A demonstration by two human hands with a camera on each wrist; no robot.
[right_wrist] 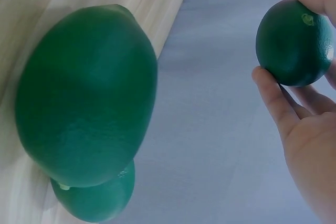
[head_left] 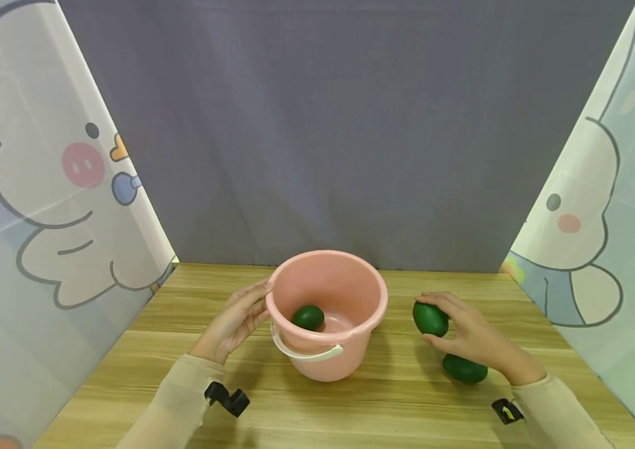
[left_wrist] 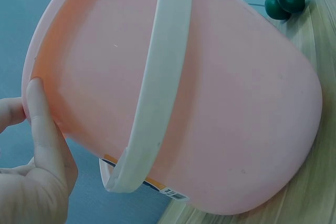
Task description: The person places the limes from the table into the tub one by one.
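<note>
A pink bucket (head_left: 325, 355) with a white handle (left_wrist: 157, 93) stands upright on the table. Inside it lies one green lime (head_left: 309, 317). My left hand (head_left: 243, 317) is at the bucket's left side, its mostly straight fingers touching the rim and the wall just under it. To the right of the bucket, my right hand (head_left: 466, 333) pinches another lime (right_wrist: 294, 43) between thumb and fingers, held above the table. Below that hand a lime (head_left: 465, 369) rests on the table; the right wrist view shows a second lime (right_wrist: 97, 198) partly hidden behind this one.
The wooden table (head_left: 396, 418) ends at a grey cloth backdrop (head_left: 329, 137). Printed cartoon curtains (head_left: 42, 156) hang at both sides. A black wrist-camera mount (head_left: 227, 399) sits on the left sleeve, another (head_left: 506, 411) on the right.
</note>
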